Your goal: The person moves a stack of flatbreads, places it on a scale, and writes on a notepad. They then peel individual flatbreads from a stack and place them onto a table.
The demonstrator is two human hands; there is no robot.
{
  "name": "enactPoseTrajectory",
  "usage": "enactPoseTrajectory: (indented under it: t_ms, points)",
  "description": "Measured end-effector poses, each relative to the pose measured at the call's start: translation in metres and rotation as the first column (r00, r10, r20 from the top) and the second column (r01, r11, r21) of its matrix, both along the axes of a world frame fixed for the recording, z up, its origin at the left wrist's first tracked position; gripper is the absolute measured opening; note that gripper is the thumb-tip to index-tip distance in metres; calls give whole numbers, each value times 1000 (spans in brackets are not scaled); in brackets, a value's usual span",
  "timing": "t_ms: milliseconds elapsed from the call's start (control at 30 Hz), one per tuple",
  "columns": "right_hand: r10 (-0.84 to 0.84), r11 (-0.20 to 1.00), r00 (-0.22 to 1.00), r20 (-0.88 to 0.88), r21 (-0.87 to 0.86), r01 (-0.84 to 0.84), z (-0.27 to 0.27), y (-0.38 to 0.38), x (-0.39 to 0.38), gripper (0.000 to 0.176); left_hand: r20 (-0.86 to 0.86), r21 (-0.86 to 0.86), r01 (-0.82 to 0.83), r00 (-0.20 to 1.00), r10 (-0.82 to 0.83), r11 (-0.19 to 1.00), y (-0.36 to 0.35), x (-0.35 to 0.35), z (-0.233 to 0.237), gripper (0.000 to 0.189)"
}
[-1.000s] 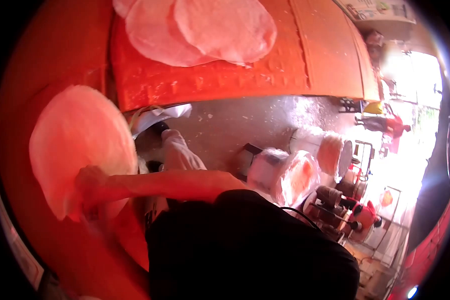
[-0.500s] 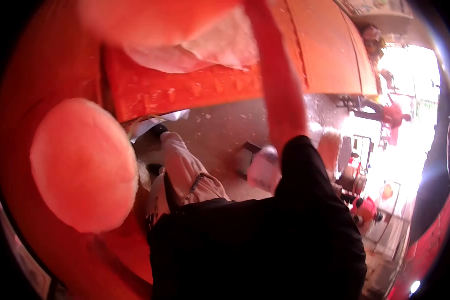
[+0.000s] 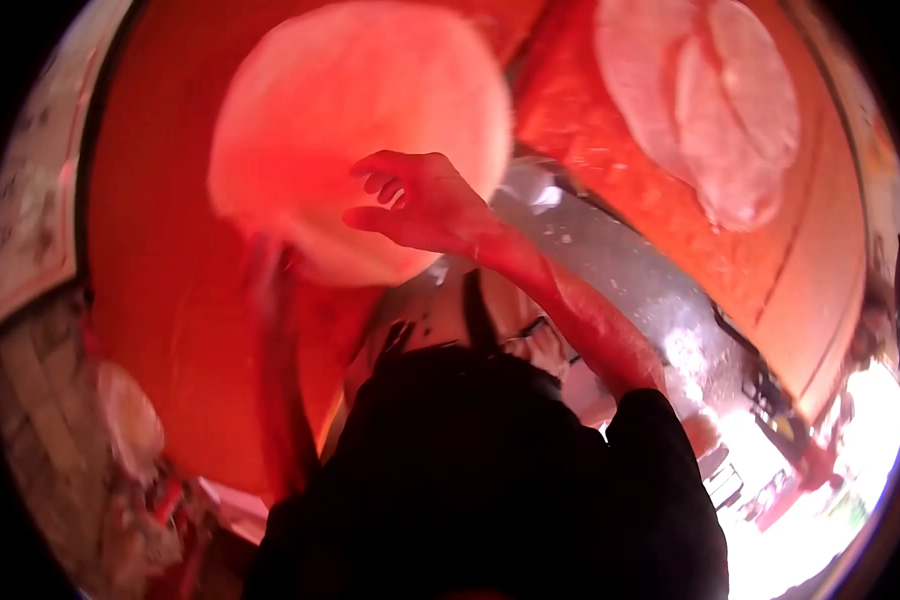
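Note:
A large round pale flatbread (image 3: pixel 360 90), tinted by the red light, spreads in front of me over the red-orange table. My left hand (image 3: pixel 265 265), smeared by motion, is closed at its lower left edge; the fingers are partly hidden there. Above the lower right part of the flatbread hangs my right hand (image 3: pixel 420 200), its fingers loosely curled and the thumb apart, with a gap between them and nothing in it. Near the hands the flatbread's lower edge looks folded or uneven.
Limp, folded pale flatbreads (image 3: pixel 735 100) lie on a second orange table (image 3: pixel 805 290) to the right. A grey floor strip (image 3: pixel 610 250) runs between the tables. Another pale round piece (image 3: pixel 130 415) shows at lower left. A person (image 3: pixel 815 465) is at the bright far right.
My view has turned, so the folded flatbreads now lie at the upper right. My right hand has come from the upper table to the flatbread by my left hand.

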State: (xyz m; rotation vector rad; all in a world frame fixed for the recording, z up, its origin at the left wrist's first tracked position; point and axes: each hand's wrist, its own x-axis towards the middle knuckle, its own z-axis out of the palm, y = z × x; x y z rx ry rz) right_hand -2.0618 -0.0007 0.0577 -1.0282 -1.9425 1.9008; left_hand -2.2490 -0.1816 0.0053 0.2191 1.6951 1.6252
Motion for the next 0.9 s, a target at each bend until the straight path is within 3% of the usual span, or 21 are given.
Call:
enactPoseTrajectory:
  t_ms: [67, 333, 567, 733, 900]
  points:
    - [202, 974, 979, -14, 108, -200, 5, -16, -21, 44, -5, 34, 10, 1000, -10, 999, 2, 4, -3, 36]
    - [243, 966, 970, 12, -92, -241, -6, -14, -42, 34, 176, 75, -42, 984, 29, 996, 38, 32, 51, 33]
    - [254, 943, 967, -34, -214, -256, -15, -6, -43, 33, 193, 90, -44, 981, 25, 995, 41, 33, 51, 33]
    - [227, 973, 973, 48, 24, -228, -21, -25, -52, 32, 197, 103, -47, 980, 26, 994, 43, 34, 48, 33]
    - [289, 870, 954, 73, 396, -294, -38, -48, -71, 32, 177, 118, -30, 984, 9, 993, 47, 32, 42, 33]
